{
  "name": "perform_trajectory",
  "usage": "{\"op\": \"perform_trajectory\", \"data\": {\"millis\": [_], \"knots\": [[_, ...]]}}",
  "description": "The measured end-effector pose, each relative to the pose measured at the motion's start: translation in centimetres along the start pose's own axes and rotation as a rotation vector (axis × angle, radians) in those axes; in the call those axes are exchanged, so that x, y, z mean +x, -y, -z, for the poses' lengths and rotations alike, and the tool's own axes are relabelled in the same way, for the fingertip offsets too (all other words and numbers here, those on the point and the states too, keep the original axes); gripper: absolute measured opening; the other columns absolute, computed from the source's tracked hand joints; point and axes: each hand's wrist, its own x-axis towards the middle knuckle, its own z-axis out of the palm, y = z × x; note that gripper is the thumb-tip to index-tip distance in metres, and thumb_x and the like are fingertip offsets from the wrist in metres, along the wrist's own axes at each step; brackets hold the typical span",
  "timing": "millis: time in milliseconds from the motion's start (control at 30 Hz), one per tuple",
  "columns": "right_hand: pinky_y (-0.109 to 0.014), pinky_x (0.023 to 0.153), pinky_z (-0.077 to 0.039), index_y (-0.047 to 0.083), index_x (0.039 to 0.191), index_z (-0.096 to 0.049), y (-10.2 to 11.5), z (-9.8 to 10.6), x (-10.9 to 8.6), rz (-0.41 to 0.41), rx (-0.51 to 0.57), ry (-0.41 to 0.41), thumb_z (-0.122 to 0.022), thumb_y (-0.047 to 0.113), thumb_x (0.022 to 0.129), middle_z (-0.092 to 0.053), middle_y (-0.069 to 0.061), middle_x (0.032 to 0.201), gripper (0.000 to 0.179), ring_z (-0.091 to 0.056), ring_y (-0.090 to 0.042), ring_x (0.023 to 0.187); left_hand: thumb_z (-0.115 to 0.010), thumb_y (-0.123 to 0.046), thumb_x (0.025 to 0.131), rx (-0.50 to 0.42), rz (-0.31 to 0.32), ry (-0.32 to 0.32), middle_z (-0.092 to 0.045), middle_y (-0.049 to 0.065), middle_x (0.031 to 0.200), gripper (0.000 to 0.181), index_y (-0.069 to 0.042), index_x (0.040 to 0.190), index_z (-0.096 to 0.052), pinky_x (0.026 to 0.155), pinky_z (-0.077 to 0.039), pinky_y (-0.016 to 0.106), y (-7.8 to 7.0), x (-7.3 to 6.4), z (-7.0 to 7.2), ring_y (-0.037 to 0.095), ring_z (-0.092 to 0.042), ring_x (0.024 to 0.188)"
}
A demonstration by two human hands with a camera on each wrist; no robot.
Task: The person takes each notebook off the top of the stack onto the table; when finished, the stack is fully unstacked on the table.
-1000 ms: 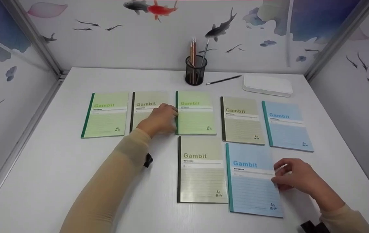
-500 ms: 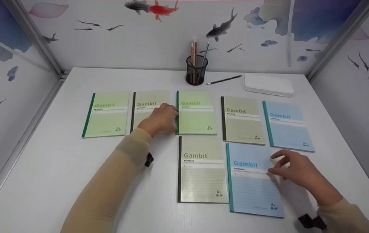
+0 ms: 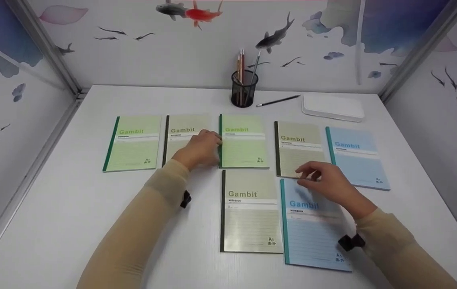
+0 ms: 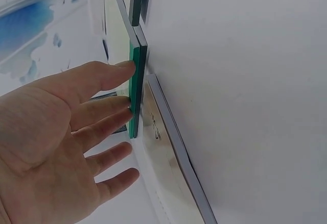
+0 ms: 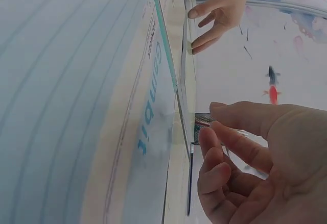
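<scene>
My left hand (image 3: pixel 200 148) reaches over a grey-beige notebook (image 3: pixel 188 122) and touches the dark green spine of the middle green notebook (image 3: pixel 248 150). In the left wrist view its thumb and fingertips meet that green spine (image 4: pixel 135 89), with the fingers mostly straight. Over the upper part of the front blue notebook (image 3: pixel 312 228) hovers my right hand (image 3: pixel 326 180), its fingertips near the bottom edge of the right beige notebook (image 3: pixel 298 142). Nothing is between its loosely bent fingers (image 5: pixel 217 178) in the right wrist view. Left of the blue one lies the front beige notebook (image 3: pixel 250 228).
At the row's ends lie a green notebook (image 3: pixel 134 152) and a blue notebook (image 3: pixel 358 168). Behind stand a black mesh pencil cup (image 3: pixel 243 94), a loose pencil (image 3: pixel 278 100) and a white flat case (image 3: pixel 332 107). Printed walls (image 3: pixel 124 52) border the white table (image 3: pixel 51 208).
My right hand has left the right edge of the front blue notebook and moved up and to the left above it. The left hand stays at the middle green notebook.
</scene>
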Motion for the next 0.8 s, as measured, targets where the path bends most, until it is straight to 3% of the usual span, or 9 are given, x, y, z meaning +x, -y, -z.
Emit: {"op": "perform_trajectory", "data": {"millis": [133,333,533,800], "knots": [[-0.033,0.08,-0.051,0.013,0.119,-0.074,0.8,-0.8,2.3,0.015,0.029,0.0,-0.076,0.018,0.094,-0.073,-0.006,0.108,0.026,-0.062,-0.023,0.093,-0.073,-0.011,0.087,0.003,-0.004,0.001,-0.051,0.005,0.153,0.055,-0.006,0.141,-0.063,0.125,-0.03,0.048,0.0,0.1,-0.1,0.029,-0.037,0.148],[-0.035,0.08,-0.052,0.016,0.121,-0.073,2.1,-1.6,5.2,-0.016,0.03,-0.014,-0.074,0.021,0.095,-0.07,-0.005,0.12,0.027,-0.061,-0.025,0.102,-0.076,-0.012,0.086,-0.034,0.047,0.003,-0.05,0.005,0.152,0.059,-0.007,0.143,-0.06,0.124,-0.032,0.048,-0.4,0.1,0.1,0.031,-0.039,0.145],[-0.049,0.105,-0.052,0.015,0.124,-0.073,3.4,-2.5,7.2,0.027,0.021,-0.014,-0.075,0.019,0.095,-0.064,-0.005,0.137,0.029,-0.057,-0.029,0.128,-0.074,-0.012,0.087,-0.024,0.025,0.014,-0.049,0.005,0.153,0.057,-0.005,0.142,-0.061,0.124,-0.032,0.048,-0.4,0.1,0.0,0.029,-0.039,0.144],[-0.053,0.125,-0.031,0.012,0.13,-0.071,3.5,-3.2,10.1,0.097,-0.012,0.01,-0.074,0.017,0.096,-0.054,-0.008,0.153,0.034,-0.04,-0.032,0.15,-0.073,-0.01,0.086,-0.031,0.032,0.014,-0.049,0.007,0.152,0.06,-0.005,0.144,-0.059,0.123,-0.033,0.048,-0.2,0.0,0.2,0.03,-0.04,0.142]]}}
